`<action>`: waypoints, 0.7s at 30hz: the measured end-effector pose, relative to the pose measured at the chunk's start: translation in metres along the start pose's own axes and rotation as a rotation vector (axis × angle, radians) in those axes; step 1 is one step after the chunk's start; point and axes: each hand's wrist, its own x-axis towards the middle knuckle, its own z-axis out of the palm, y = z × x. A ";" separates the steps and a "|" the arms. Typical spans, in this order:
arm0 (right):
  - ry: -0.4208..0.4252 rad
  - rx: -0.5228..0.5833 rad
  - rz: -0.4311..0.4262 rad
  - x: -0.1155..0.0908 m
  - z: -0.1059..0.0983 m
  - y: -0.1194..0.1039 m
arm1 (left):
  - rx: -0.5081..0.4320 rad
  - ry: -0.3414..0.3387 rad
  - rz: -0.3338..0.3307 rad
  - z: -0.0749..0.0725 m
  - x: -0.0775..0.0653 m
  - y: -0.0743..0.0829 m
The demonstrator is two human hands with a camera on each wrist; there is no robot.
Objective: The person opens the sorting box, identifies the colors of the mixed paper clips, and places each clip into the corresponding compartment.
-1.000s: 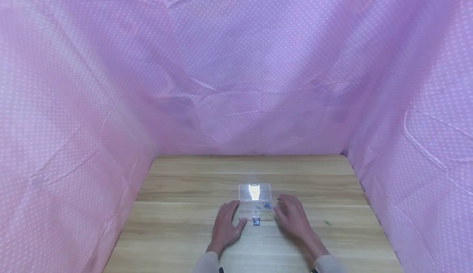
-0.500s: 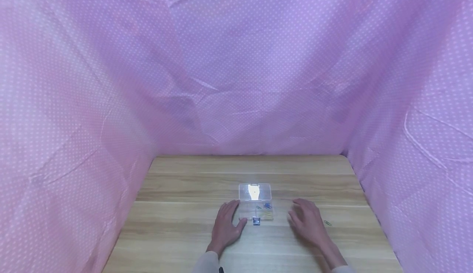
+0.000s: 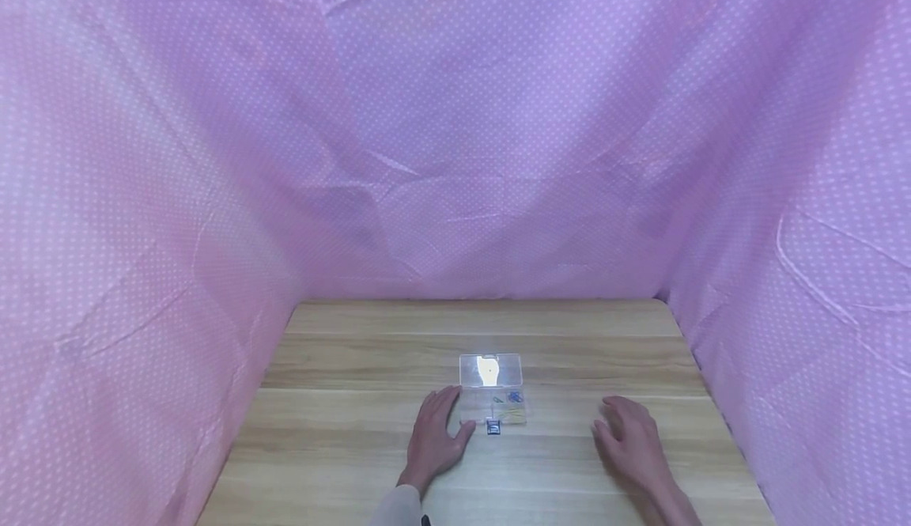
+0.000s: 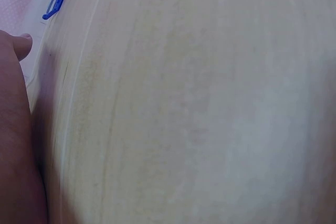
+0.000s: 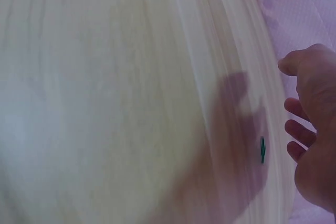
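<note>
A clear plastic compartment box [image 3: 475, 406] stands on the table with its lid [image 3: 470, 369] flipped back. My left hand [image 3: 434, 440] holds the box's left end, thumb at the front corner and fingers at the back one. At the box's front is a blue latch [image 3: 494, 427], also in the left wrist view [image 4: 55, 3]. Blue paper clips [image 3: 515, 396], a green one [image 3: 498, 399] and yellow ones [image 3: 511, 414] lie in separate compartments. Off to the right, my right hand [image 3: 635, 439] hovers with fingers loosely bent, holding nothing. A loose green paper clip [image 5: 263, 149] lies beneath it, hidden in the head view.
The wooden table [image 3: 370, 336] extends around the box on every side. Pink dotted cloth [image 3: 470, 154] hangs behind it and along both sides. The right hand's shadow [image 5: 226, 145] falls across the wood.
My right hand has moved away from the box's right side, rightward over the loose green paper clip, which it now covers in the head view. Left hand and box stay put.
</note>
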 end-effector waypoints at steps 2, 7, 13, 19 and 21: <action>0.004 0.008 0.014 -0.003 -0.003 0.004 | 0.007 -0.003 -0.005 0.000 0.000 -0.001; -0.014 0.003 0.069 -0.009 -0.010 0.013 | 0.008 0.000 -0.010 0.001 -0.001 -0.001; -0.025 -0.031 0.120 -0.016 -0.017 0.021 | -0.008 0.003 -0.013 0.001 -0.001 0.000; -0.051 -0.084 0.181 -0.019 -0.021 0.026 | 0.004 0.006 -0.002 0.001 -0.001 0.000; -0.059 -0.098 0.194 -0.019 -0.021 0.028 | 0.009 0.012 0.007 0.002 0.000 -0.001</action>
